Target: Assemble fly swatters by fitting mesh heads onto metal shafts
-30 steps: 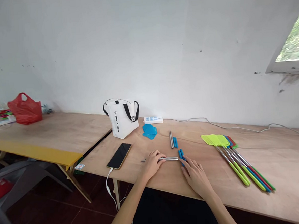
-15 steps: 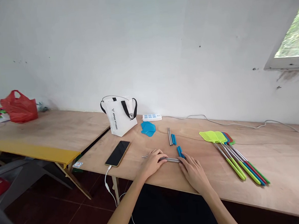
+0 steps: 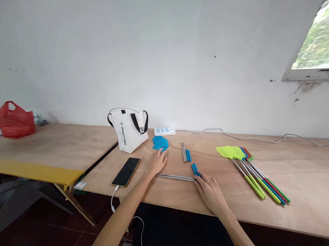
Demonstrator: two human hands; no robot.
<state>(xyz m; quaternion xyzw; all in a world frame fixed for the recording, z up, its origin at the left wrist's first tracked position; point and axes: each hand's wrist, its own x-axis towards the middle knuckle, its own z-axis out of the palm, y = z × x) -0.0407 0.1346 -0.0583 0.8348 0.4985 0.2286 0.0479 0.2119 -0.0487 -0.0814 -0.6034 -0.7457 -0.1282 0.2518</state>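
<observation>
My left hand [image 3: 157, 162] reaches forward with its fingers stretched out, fingertips at the lower edge of the blue fly swatter heads [image 3: 160, 142]. On the table my right hand [image 3: 211, 191] pinches the right end of long thin metal rods [image 3: 176, 177] between thumb and fingers. The rods lie crosswise, their left end under my left wrist. Short blue handles [image 3: 194, 169] lie against the right hand's fingertips. Farther back are shorter metal tubes [image 3: 184, 153] beside more blue handles [image 3: 188, 155].
Several assembled fly swatters [image 3: 257, 176] lie fanned at the right. A phone [image 3: 126, 172] on a white cable and a white bag [image 3: 130, 134] stand left. A power strip [image 3: 164, 131] is by the wall. A red plastic bag [image 3: 13, 121] sits on the other table.
My left hand has let go of the metal rods and moved forward and left to the blue swatter heads. My right hand stays at the rods' right end. The view has shifted slightly.
</observation>
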